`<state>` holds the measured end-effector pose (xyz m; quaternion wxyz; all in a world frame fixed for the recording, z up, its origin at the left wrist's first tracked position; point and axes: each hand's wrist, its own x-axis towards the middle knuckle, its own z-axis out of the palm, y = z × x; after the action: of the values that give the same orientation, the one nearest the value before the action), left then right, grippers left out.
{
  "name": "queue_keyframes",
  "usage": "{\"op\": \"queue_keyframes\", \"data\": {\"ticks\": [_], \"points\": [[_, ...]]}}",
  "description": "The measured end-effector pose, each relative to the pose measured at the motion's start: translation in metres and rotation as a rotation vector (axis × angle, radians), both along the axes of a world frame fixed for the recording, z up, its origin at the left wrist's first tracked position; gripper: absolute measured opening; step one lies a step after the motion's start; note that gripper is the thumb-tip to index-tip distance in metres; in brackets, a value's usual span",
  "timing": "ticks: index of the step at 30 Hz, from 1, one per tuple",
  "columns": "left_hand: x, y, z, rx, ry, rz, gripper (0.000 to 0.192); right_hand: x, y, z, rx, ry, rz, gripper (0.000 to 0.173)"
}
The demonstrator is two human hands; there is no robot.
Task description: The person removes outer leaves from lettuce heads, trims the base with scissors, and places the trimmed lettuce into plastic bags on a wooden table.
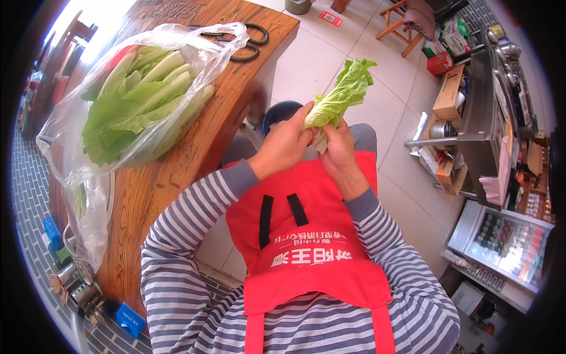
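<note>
Above my lap, a small head of green leafy lettuce (338,104) slants up to the right, its pale stem end towards me. My left hand (285,137) wraps the stem from the left, and my right hand (340,152) grips the base from the right. Some of the base is hidden by my fingers. To my left, a clear plastic bag (57,141) lies opened on the wooden table (146,208) with several more leafy heads (137,97) inside. Beyond my left hand, partly hidden by it, is a dark round bucket (283,110) on the floor.
Black-handled scissors (247,57) lie on the table beside the bag. A red apron (309,265) with writing covers my lap. At right stand a metal counter (479,132), a cardboard box (449,95) and a glass-topped display fridge (504,243). A wooden stool (393,28) stands farther off.
</note>
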<state>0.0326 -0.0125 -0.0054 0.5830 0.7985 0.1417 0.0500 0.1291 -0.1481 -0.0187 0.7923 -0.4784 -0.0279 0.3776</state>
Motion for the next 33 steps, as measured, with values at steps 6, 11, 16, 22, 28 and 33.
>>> {"op": "queue_keyframes", "data": {"ticks": [6,11,16,22,28,33], "points": [[-0.001,0.0,-0.002,-0.027,-0.044,0.025,0.067,-0.003,0.004,-0.011,0.093,0.013,0.032,0.036],[0.0,0.001,-0.002,-0.002,-0.126,0.013,0.068,-0.001,0.003,-0.015,0.147,0.03,0.047,0.04],[-0.001,0.003,-0.001,-0.002,-0.113,-0.039,0.071,0.001,0.004,-0.018,0.221,0.077,0.005,0.031],[-0.001,0.002,-0.004,0.076,-0.088,-0.089,0.078,0.01,0.001,-0.036,0.323,0.137,0.051,0.033],[-0.003,0.001,-0.004,0.171,-0.009,-0.093,0.081,0.011,0.0,-0.047,0.372,0.225,0.099,0.036],[-0.003,0.002,0.002,0.086,0.032,-0.074,0.082,0.011,0.001,-0.041,0.243,0.176,0.104,0.036]]}}
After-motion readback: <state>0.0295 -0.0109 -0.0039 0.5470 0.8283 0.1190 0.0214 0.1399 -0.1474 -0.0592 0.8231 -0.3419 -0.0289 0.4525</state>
